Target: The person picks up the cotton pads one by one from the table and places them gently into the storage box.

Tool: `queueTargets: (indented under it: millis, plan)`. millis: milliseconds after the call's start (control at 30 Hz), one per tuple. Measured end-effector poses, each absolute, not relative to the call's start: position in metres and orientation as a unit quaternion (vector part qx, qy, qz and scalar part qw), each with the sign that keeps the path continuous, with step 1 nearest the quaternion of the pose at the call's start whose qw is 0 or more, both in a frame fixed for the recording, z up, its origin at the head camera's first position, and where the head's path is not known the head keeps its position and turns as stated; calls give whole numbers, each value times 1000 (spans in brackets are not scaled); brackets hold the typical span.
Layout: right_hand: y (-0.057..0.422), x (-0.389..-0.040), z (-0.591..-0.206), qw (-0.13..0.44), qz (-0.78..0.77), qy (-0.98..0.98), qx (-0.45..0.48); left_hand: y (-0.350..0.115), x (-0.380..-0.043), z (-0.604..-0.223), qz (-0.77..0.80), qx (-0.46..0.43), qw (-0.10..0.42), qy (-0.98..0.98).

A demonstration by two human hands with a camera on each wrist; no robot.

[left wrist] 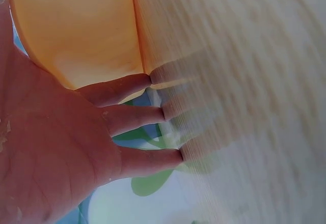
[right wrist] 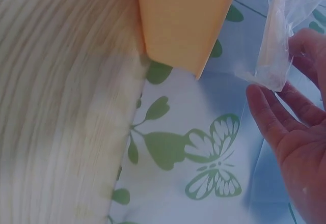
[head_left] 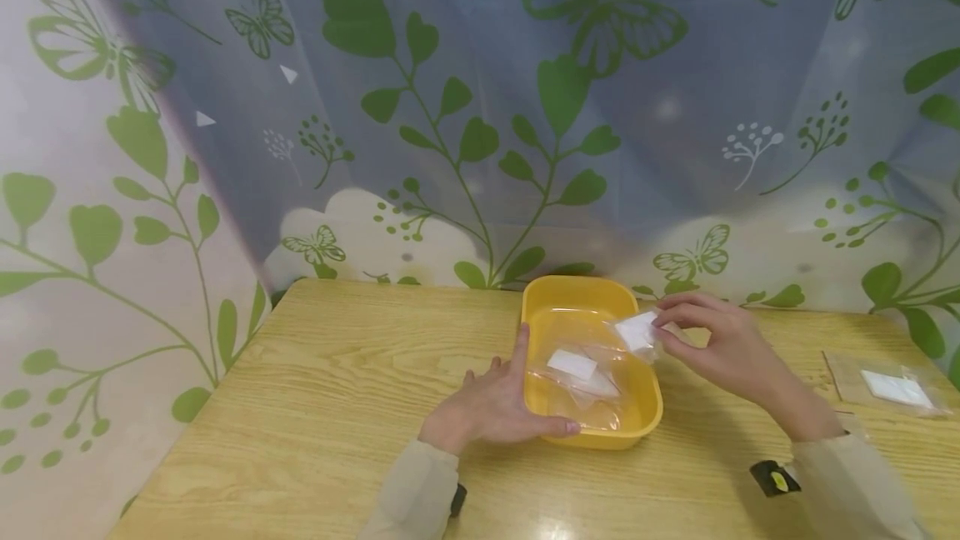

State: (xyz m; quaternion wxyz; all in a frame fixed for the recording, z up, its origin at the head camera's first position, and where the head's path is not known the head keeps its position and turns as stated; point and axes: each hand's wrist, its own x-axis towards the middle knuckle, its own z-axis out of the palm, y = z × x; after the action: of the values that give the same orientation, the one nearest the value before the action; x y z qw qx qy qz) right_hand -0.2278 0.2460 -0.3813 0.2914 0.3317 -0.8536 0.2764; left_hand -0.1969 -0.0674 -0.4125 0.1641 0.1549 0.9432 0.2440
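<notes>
The left hand (head_left: 487, 407) is spread against the yellow plastic bin (head_left: 581, 294), thumb over its near rim, other fingertips down on the wood-grain bench (head_left: 337, 373). The right hand (head_left: 720, 348) pinches a clear bag with a white packet (head_left: 636, 330) above the bin's right rim. Bagged white packets (head_left: 573, 365) lie inside (how many, I can't tell); another bagged packet (head_left: 896, 388) rests far right.
</notes>
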Motion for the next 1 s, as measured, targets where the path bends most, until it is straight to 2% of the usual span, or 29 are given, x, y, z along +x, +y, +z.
queueTargets:
  millis: [300,567,1000]
  plan:
    - [229,-239,-382,296,284,-842,351,-67,-197,-413,244,154,163,944]
    - [212,-247,-384,251,312,-848,346,-68,-198,-414,241,159,163,943]
    - [198,-257,-389,220,307,-869,320,-68,-197,-414,241,164,162,943]
